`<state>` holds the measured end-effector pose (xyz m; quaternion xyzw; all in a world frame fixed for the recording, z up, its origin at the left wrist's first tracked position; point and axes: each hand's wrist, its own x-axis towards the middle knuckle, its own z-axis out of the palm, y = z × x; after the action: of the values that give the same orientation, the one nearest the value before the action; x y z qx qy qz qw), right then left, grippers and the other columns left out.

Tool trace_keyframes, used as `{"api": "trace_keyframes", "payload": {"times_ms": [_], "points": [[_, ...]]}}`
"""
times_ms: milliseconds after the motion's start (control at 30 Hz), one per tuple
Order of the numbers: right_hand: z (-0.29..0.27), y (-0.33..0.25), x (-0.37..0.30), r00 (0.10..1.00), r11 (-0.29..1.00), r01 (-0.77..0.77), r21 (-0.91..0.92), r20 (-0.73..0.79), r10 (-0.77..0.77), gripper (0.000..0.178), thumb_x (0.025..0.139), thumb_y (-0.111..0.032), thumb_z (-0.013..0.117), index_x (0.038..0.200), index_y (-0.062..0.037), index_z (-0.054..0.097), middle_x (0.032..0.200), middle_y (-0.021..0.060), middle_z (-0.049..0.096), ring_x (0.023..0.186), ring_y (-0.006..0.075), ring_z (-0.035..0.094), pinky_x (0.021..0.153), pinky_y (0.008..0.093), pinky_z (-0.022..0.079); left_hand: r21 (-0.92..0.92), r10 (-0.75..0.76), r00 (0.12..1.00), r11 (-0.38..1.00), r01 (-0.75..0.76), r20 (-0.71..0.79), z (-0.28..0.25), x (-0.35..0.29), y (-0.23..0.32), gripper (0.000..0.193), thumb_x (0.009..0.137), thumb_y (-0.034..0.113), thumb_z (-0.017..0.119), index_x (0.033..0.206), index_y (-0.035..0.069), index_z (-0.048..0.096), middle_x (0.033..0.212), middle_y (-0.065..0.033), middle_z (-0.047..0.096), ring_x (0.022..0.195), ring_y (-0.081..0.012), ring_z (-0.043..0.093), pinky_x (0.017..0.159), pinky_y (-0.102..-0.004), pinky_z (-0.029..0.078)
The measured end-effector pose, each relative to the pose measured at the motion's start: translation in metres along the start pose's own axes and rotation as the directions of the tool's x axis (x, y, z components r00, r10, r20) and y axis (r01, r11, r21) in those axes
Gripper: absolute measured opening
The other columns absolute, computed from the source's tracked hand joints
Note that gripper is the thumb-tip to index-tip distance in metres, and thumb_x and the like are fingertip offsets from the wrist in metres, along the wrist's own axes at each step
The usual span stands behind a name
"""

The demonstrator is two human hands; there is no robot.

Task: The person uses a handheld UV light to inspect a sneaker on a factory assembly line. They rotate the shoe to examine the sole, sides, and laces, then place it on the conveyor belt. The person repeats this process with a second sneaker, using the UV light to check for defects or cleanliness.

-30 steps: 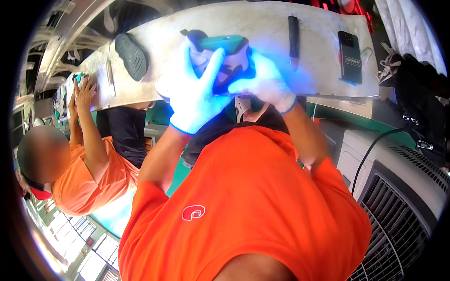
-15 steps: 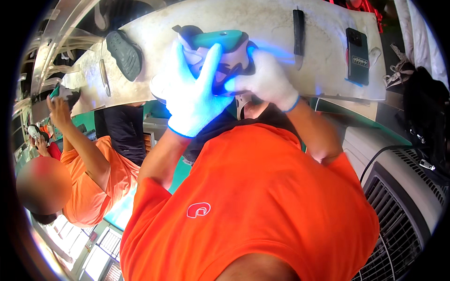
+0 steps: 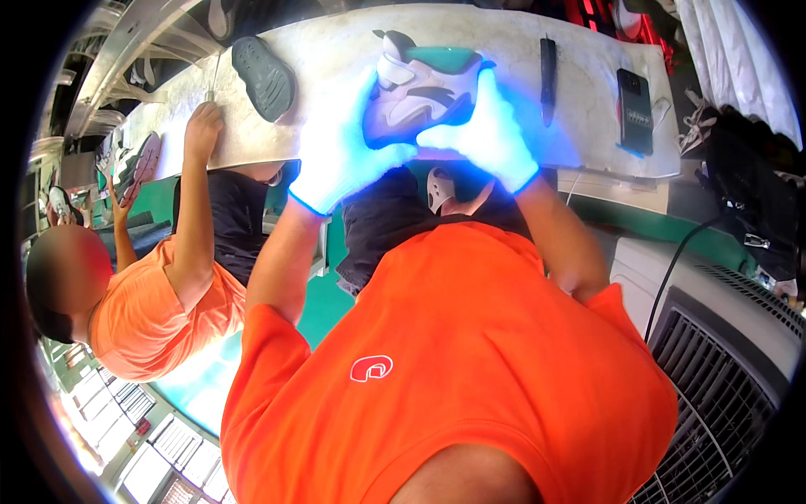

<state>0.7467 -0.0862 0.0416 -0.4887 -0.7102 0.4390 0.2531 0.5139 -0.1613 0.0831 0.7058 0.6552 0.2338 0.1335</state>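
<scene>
A grey and white shoe (image 3: 424,97) with a teal collar is held up over the work table between my two gloved hands. My left hand (image 3: 340,160), in a white glove lit bright blue, grips its left end, the thumb along the lower edge. At the right end, my right hand (image 3: 491,134) in the same kind of glove has its fingers up the side and its thumb below. A blue glow washes over both gloves, and the fingertips behind the shoe are hidden.
On the pale table (image 3: 327,50) lie a dark shoe sole (image 3: 264,80), a black-handled knife (image 3: 548,80) and a phone (image 3: 635,112). At left a co-worker (image 3: 159,302) holds another shoe (image 3: 137,172), one hand on a thin tool. A grey grilled machine (image 3: 714,336) stands at right.
The shoe has turned so its patterned side shows more fully, and my hands have shifted to its two ends. The co-worker's near hand has moved onto the thin tool on the table.
</scene>
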Motion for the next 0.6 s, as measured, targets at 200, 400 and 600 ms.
{"api": "trace_keyframes", "payload": {"times_ms": [200, 400, 600], "points": [[0.014, -0.028, -0.007, 0.973, 0.978, -0.208, 0.003, -0.105, 0.207, 0.112, 0.063, -0.037, 0.107, 0.151, -0.0008, 0.046, 0.138, 0.0239, 0.070, 0.130, 0.0406, 0.071, 0.109, 0.0499, 0.059, -0.088, 0.039, 0.988, 0.995, -0.053, -0.152, 0.014, -0.010, -0.002, 0.110, 0.060, 0.028, 0.105, 0.158, 0.006, 0.060, 0.121, -0.0187, 0.078, 0.111, -0.0404, 0.076, 0.098, -0.0460, 0.061], [0.014, -0.011, -0.012, 0.987, 0.993, -0.121, -0.001, -0.104, 0.120, 0.102, 0.069, -0.028, 0.103, 0.148, -0.0004, 0.046, 0.135, 0.0206, 0.070, 0.120, 0.0347, 0.072, 0.102, 0.0485, 0.060, -0.128, 0.083, 0.992, 0.987, -0.095, -0.092, -0.004, -0.010, -0.013, 0.103, 0.061, 0.023, 0.103, 0.154, 0.008, 0.062, 0.115, -0.0150, 0.077, 0.106, -0.0407, 0.076, 0.097, -0.0476, 0.060], [0.040, 0.009, -0.022, 0.971, 0.997, -0.081, 0.020, -0.223, 0.083, 0.105, 0.062, -0.032, 0.106, 0.142, 0.0047, 0.048, 0.128, 0.0235, 0.068, 0.117, 0.0424, 0.071, 0.099, 0.0501, 0.059, -0.124, -0.128, 0.992, 0.984, 0.128, 0.005, 0.000, -0.005, -0.005, 0.094, 0.062, 0.029, 0.102, 0.146, 0.009, 0.066, 0.115, -0.0141, 0.077, 0.109, -0.0399, 0.075, 0.095, -0.0484, 0.060]]}}
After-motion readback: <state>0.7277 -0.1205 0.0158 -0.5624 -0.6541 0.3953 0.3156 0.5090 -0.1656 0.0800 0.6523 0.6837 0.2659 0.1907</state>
